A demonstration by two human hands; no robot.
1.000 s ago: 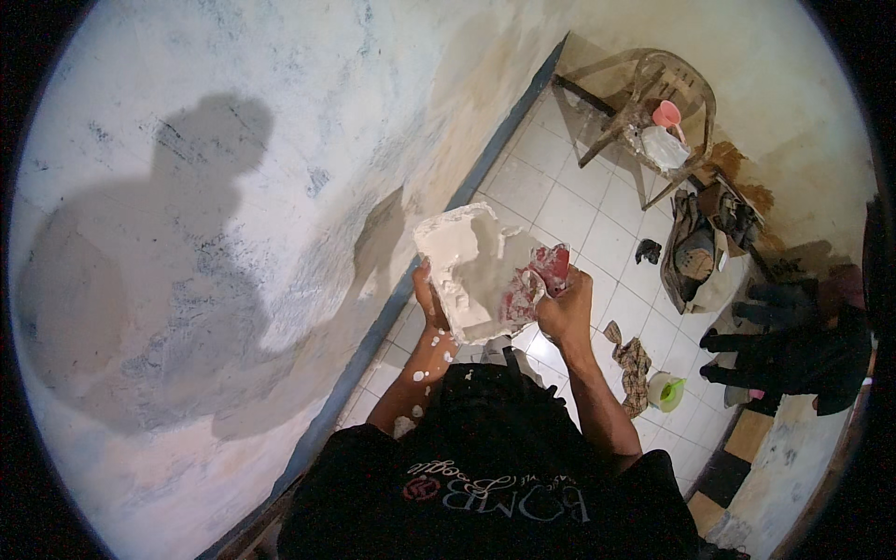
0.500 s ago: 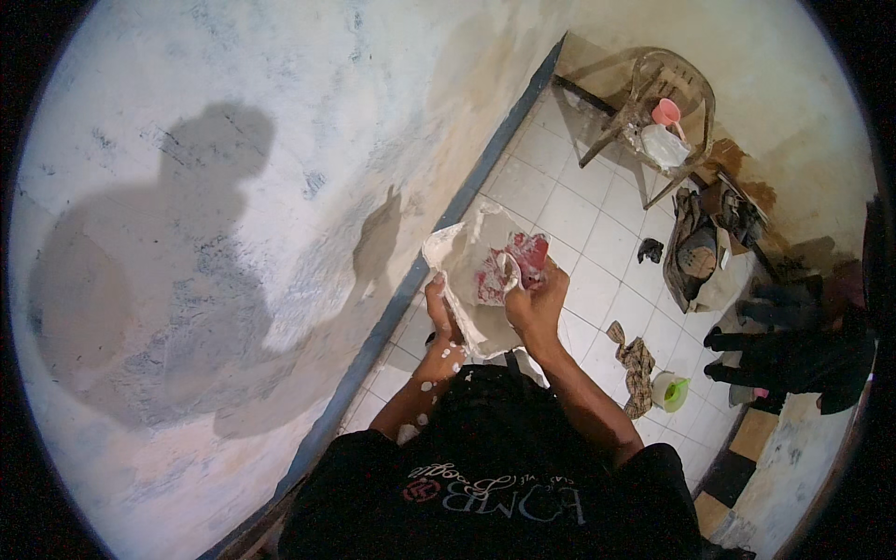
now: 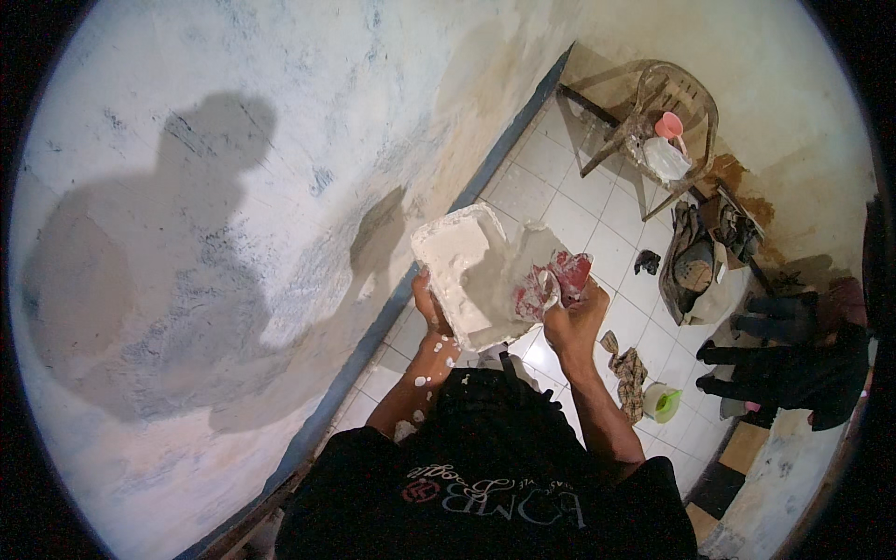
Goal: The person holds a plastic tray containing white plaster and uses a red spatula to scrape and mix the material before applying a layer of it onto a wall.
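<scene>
My left hand (image 3: 431, 306) grips the near left side of a white tub (image 3: 454, 217), its fingers mostly hidden beneath. Wet, cream-white filler paste (image 3: 459, 252) lies in the tub. Closed around the red, paste-smeared grip of a wide scraper (image 3: 574, 272) is my right hand (image 3: 576, 322). The scraper's broad grey blade (image 3: 527, 248) reaches left over the tub's right side; whether it touches the tub I cannot tell. White spatters dot my left wrist and forearm.
A patchy white wall (image 3: 308, 121) with a blue-grey base strip rises at left. On the tiled floor (image 3: 569, 217) at right are a chair (image 3: 707, 126) holding a pink dipper, a dark sack (image 3: 689, 257), a rag (image 3: 630, 373) and a pail (image 3: 661, 401). Another person (image 3: 784, 364) is at far right.
My right hand has moved right with the scraper, baring the paste in the tub. The tub has shifted slightly left in my left hand.
</scene>
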